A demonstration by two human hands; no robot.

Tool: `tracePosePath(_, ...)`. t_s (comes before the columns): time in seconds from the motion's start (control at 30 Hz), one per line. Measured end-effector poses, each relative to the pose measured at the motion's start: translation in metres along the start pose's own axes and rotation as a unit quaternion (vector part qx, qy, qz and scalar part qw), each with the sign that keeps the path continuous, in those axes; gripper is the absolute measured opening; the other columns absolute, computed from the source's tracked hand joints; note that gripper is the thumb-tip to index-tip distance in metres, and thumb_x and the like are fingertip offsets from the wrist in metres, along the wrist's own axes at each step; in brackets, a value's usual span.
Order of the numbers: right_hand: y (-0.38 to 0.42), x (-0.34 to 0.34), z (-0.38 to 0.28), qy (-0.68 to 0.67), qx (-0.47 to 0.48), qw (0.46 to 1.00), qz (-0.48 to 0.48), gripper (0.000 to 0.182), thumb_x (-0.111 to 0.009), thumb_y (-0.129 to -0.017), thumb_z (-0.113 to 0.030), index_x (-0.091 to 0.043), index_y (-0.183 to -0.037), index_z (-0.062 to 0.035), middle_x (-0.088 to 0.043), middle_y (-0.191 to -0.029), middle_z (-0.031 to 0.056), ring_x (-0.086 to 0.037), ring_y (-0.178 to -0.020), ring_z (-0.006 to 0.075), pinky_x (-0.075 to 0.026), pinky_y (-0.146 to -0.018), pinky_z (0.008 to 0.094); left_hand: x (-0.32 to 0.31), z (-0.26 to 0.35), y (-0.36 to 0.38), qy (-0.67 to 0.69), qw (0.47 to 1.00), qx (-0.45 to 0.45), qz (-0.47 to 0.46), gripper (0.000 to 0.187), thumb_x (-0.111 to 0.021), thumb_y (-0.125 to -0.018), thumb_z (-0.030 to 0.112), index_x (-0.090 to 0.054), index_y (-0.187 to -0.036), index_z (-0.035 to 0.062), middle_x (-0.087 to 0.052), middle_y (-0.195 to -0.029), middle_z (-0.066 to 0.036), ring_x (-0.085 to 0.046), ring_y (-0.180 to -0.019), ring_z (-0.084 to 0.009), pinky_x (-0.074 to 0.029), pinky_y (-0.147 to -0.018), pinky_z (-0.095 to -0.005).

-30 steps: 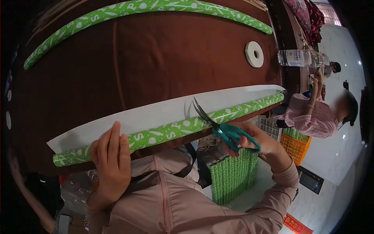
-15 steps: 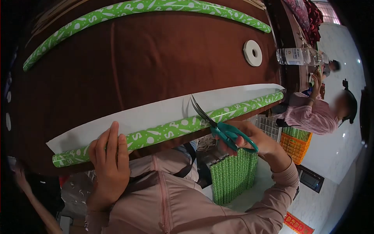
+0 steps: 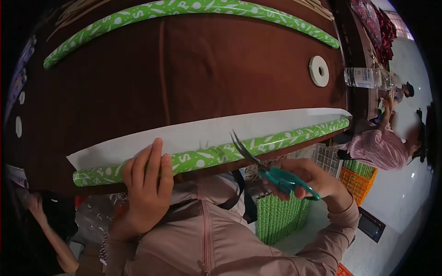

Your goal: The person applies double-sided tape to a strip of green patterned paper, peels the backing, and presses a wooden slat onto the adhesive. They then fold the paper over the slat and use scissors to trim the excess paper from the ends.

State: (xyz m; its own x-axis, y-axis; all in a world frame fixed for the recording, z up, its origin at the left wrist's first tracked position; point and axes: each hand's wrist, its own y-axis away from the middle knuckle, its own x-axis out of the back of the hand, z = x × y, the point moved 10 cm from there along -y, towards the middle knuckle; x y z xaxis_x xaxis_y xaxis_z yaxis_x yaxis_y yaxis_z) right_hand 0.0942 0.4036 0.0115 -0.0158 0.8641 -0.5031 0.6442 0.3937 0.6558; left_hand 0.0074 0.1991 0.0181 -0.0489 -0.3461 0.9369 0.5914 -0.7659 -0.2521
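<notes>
A roll of green patterned wrapping paper (image 3: 206,158) lies along the table's near edge, its loose white-backed flap (image 3: 198,132) spread out behind it. My left hand (image 3: 149,186) rests on the left part of this roll, fingers stretched out and reaching over the flap. In my right hand (image 3: 320,177) are teal-handled scissors (image 3: 283,179), gripped by the handles beside the table edge. Their blades are slightly parted and overlap the middle of the roll in this view, tips pointing over the white flap.
Another green roll (image 3: 202,6) lies at the far side of the brown-covered table (image 3: 115,92). A white tape roll (image 3: 319,71) and a water bottle (image 3: 359,77) are at right. Bundled green rolls (image 3: 281,218) stand below. A person (image 3: 377,149) is at right; another person's arm (image 3: 53,234) shows lower left.
My right hand has drawn the scissors back toward me, so their tips sit less far across the flap. My left hand stays on the roll. The whole view has shifted.
</notes>
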Motion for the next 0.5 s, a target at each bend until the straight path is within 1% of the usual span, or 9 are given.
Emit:
tracePosePath(0.07,-0.009,-0.004,0.009,0.009,-0.038,0.999,0.006,0.064,-0.078,-0.082,-0.04,-0.052,-0.122,0.0041,-0.062,-0.087,0.0052,-0.055,-0.073,0.0078,-0.042,-0.061,0.0201,-0.001,0.0,0.001,-0.006,1.0,0.003,0.003,0.029,-0.056,-0.089,0.001,-0.051,-0.117,-0.0047,-0.056,-0.128,-0.028,-0.058,-0.109,-0.0353,-0.041,-0.091,-0.0461)
tracePosePath(0.1,-0.013,-0.004,0.01,-0.003,-0.035,0.999,0.003,0.058,-0.075,-0.085,-0.04,-0.054,-0.118,0.0026,-0.061,-0.086,0.0047,-0.055,-0.071,0.0075,-0.043,-0.06,0.021,0.0,0.0,0.001,-0.008,1.0,0.005,0.008,0.027,-0.055,-0.089,0.001,-0.052,-0.116,-0.0037,-0.057,-0.127,-0.027,-0.059,-0.108,-0.0348,-0.041,-0.091,-0.0456)
tracePosePath(0.13,-0.016,-0.004,0.01,-0.003,-0.035,0.999,0.003,0.058,-0.075,-0.085,-0.04,-0.054,-0.118,0.0026,-0.061,-0.086,0.0047,-0.055,-0.071,0.0075,-0.043,-0.06,0.021,-0.001,-0.001,0.001,-0.008,1.0,0.005,0.008,0.027,-0.055,-0.089,0.001,-0.052,-0.116,-0.0037,-0.057,-0.127,-0.027,-0.059,-0.108,-0.0348,-0.041,-0.091,-0.0456)
tracePosePath(0.2,-0.021,-0.002,0.004,0.039,-0.016,0.999,0.005,0.053,-0.072,-0.087,-0.041,-0.055,-0.113,0.0018,-0.061,-0.084,0.0044,-0.054,-0.068,0.0073,-0.043,-0.059,0.0218,0.0,-0.001,0.002,0.001,1.0,0.01,0.016,0.026,-0.054,-0.09,0.002,-0.051,-0.116,-0.0032,-0.058,-0.126,-0.026,-0.059,-0.108,-0.0342,-0.042,-0.09,-0.045)
tracePosePath(0.3,-0.024,-0.002,0.006,0.043,-0.021,0.999,0.006,0.053,-0.07,-0.088,-0.044,-0.056,-0.11,0.0015,-0.061,-0.082,0.0042,-0.054,-0.065,0.0075,-0.043,-0.058,0.0222,-0.001,-0.001,0.002,-0.004,1.0,0.014,0.01,0.026,-0.055,-0.091,0.002,-0.051,-0.115,-0.0027,-0.059,-0.126,-0.024,-0.059,-0.109,-0.0335,-0.042,-0.091,-0.0445)
tracePosePath(0.5,-0.025,0.001,0.007,0.054,-0.026,0.998,0.014,0.052,-0.071,-0.087,-0.042,-0.057,-0.11,0.0021,-0.062,-0.082,0.0045,-0.054,-0.064,0.0076,-0.043,-0.057,0.0223,-0.002,-0.002,0.002,-0.002,1.0,0.017,0.012,0.023,-0.055,-0.091,0.004,-0.052,-0.113,-0.0014,-0.059,-0.126,-0.023,-0.059,-0.109,-0.0326,-0.041,-0.091,-0.0442)
